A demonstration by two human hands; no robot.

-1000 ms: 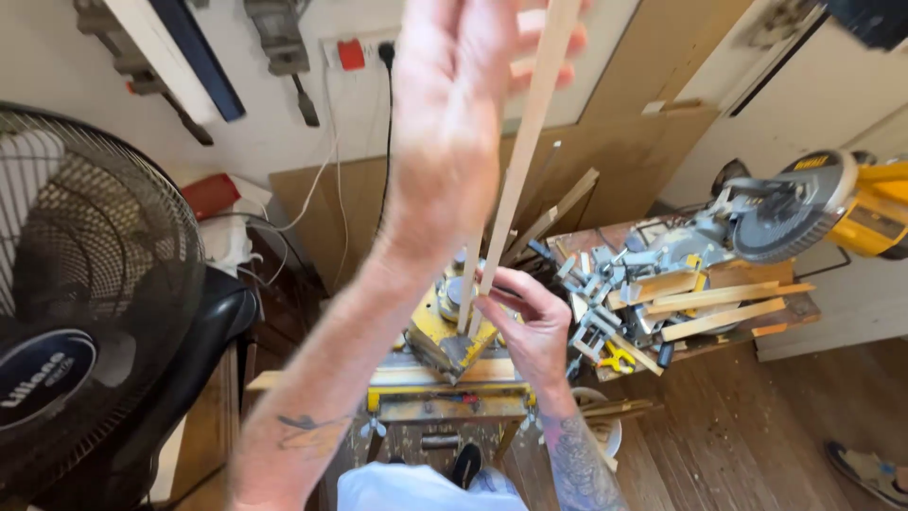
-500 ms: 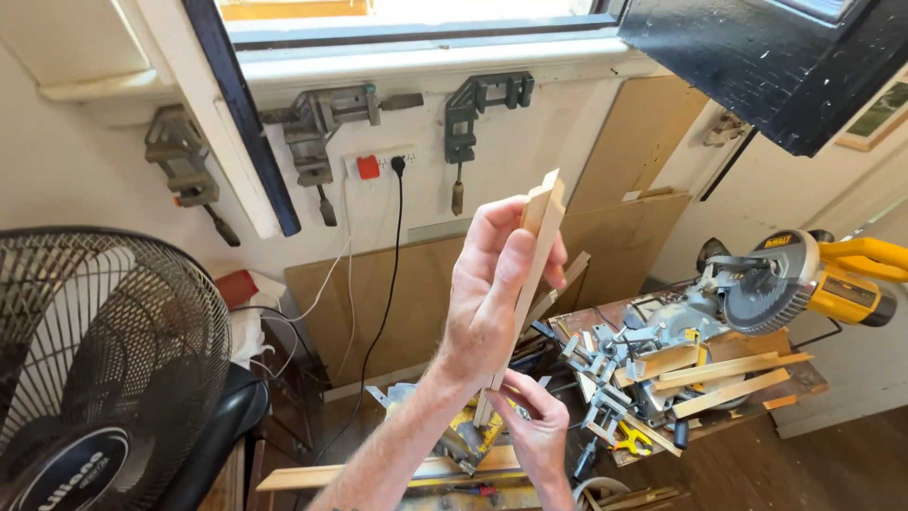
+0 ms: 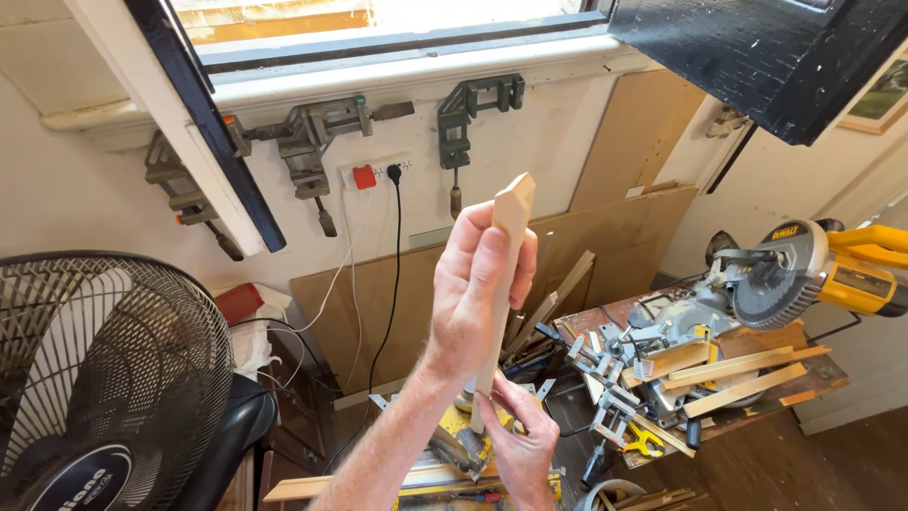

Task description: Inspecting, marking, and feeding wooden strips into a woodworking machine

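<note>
I hold a pale wooden strip (image 3: 515,203) upright in front of me, its top end cut to a blunt point. My left hand (image 3: 478,289) is wrapped around the strip's middle, thumb on its near face. My right hand (image 3: 518,445) grips the strip's lower end from below. The lower part of the strip is hidden behind my fingers.
A black fan (image 3: 99,388) stands at the left. A yellow mitre saw (image 3: 804,274) sits on a bench (image 3: 823,378) at the right among wood offcuts (image 3: 747,374). Clamps (image 3: 317,142) hang under the window, and plywood sheets (image 3: 624,218) lean on the wall. A black cable (image 3: 392,274) runs down from a socket.
My left hand was high and close to the camera; it now sits lower and farther off, gripping the strip's middle. The right hand stays at the lower end.
</note>
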